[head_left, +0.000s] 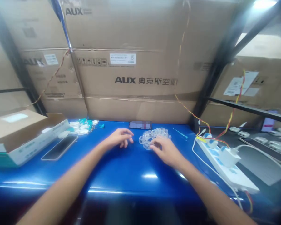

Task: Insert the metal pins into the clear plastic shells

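Right hand [163, 148] at the clear round parts [145, 137]; left hand [119, 137] unloaded.
The clear round parts lay in a loose cluster toward the far edge of the blue surface [128, 175], probably so that either hand could reach them. The right hand was positioned at their near side, fingers curled; whether it gripped a part could not be determined. The left hand was apart from them, fingers parted and loosely bent, with nothing visible in its grasp. White discs [84, 126] lay toward the far left corner, apparently to keep the two kinds separate.
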`<act>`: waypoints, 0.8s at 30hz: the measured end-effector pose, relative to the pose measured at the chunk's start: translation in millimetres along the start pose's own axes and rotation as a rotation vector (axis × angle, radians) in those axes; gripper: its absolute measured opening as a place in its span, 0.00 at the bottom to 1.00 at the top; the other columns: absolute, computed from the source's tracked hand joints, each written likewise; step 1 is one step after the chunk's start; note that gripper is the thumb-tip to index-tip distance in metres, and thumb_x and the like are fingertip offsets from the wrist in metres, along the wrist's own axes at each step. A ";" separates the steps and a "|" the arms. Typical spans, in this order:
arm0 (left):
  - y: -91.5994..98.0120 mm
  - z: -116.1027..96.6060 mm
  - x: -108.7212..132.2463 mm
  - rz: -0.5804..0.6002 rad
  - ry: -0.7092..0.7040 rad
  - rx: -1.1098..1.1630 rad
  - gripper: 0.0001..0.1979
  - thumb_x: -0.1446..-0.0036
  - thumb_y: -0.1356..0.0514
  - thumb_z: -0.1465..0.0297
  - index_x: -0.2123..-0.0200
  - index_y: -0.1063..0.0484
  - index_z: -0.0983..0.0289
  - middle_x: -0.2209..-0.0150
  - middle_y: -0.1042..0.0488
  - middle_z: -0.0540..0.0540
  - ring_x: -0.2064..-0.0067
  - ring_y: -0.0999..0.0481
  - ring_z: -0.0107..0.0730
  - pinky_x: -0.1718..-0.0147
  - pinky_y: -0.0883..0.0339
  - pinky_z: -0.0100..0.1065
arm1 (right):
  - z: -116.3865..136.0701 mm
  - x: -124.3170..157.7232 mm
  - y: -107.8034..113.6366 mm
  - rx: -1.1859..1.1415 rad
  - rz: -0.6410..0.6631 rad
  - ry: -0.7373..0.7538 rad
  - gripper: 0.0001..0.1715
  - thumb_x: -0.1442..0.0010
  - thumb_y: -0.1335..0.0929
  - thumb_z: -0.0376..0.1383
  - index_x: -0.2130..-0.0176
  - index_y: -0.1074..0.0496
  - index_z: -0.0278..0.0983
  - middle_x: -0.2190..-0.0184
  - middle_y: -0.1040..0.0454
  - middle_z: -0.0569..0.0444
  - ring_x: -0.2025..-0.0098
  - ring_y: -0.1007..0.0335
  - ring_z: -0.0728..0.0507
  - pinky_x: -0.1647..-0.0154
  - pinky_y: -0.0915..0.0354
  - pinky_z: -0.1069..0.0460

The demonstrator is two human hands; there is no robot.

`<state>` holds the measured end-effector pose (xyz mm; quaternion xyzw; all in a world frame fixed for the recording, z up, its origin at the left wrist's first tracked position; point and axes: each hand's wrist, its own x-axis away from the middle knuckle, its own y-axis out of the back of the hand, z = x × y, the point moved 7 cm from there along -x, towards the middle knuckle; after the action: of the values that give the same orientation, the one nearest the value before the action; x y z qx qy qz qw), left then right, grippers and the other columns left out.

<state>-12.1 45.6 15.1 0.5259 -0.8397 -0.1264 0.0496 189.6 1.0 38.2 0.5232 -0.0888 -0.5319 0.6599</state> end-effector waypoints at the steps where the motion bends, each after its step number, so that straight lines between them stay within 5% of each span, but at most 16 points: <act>1: 1.5 1.3 -0.8 -0.013 -0.004 -0.005 0.19 0.48 0.39 0.62 0.57 0.32 0.68 0.64 0.22 0.62 0.79 0.27 0.26 0.86 0.40 0.24 | -4.2 6.8 -2.7 0.017 0.014 -0.021 0.07 0.41 0.34 0.36 0.68 0.26 0.37 0.70 0.27 0.53 0.68 0.33 0.45 0.65 0.39 0.50; 6: 10.9 9.8 -2.1 -0.129 -0.034 -0.149 0.23 0.48 0.39 0.58 0.54 0.32 0.67 0.62 0.23 0.61 0.74 0.25 0.31 0.82 0.35 0.28 | -12.4 25.3 -8.5 0.114 0.012 -0.083 0.11 0.39 0.35 0.41 0.68 0.27 0.37 0.71 0.28 0.53 0.68 0.32 0.44 0.64 0.38 0.50; 8: 12.3 4.1 0.5 -0.246 -0.136 -0.299 0.26 0.48 0.39 0.55 0.52 0.32 0.66 0.58 0.24 0.62 0.65 0.23 0.36 0.70 0.29 0.33 | -14.3 26.1 3.1 0.132 -0.095 -0.100 0.13 0.40 0.35 0.44 0.65 0.27 0.38 0.69 0.28 0.52 0.67 0.32 0.44 0.64 0.36 0.50; 11: -6.7 -9.7 5.3 -0.318 -0.313 -0.515 0.41 0.54 0.35 0.52 0.40 0.41 0.62 0.43 0.34 0.64 0.44 0.32 0.48 0.47 0.36 0.46 | -31.3 22.4 33.2 0.136 -0.392 -0.143 0.21 0.38 0.37 0.48 0.56 0.29 0.36 0.59 0.27 0.46 0.57 0.30 0.40 0.55 0.35 0.46; 13: -32.9 -16.1 4.8 -0.239 -0.398 -0.641 0.51 0.60 0.33 0.49 0.36 0.48 0.61 0.36 0.44 0.65 0.37 0.43 0.52 0.40 0.46 0.49 | -56.9 13.6 43.1 0.130 -0.476 -0.195 0.30 0.38 0.38 0.51 0.46 0.34 0.33 0.46 0.34 0.39 0.44 0.38 0.36 0.42 0.42 0.41; 18: -72.0 -16.1 -6.9 -0.178 -0.348 -0.861 0.57 0.65 0.37 0.41 0.34 0.52 0.56 0.33 0.53 0.66 0.33 0.54 0.61 0.39 0.55 0.59 | -133.4 -18.6 17.9 -0.084 -0.168 -0.326 0.42 0.39 0.41 0.55 0.36 0.43 0.31 0.32 0.56 0.41 0.31 0.62 0.36 0.32 0.61 0.40; 24: -80.6 -15.6 -23.1 -0.125 -0.329 -0.936 0.48 0.60 0.41 0.38 0.36 0.47 0.46 0.32 0.54 0.60 0.33 0.54 0.62 0.41 0.54 0.61 | -146.6 -35.8 -3.0 -0.151 -0.076 -0.207 0.37 0.39 0.41 0.55 0.39 0.38 0.37 0.33 0.50 0.46 0.32 0.57 0.40 0.32 0.59 0.43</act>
<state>71.7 30.3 9.9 0.4696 -0.6564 -0.5737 0.1394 271.6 117.1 -12.4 0.4172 -0.0960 -0.6127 0.6643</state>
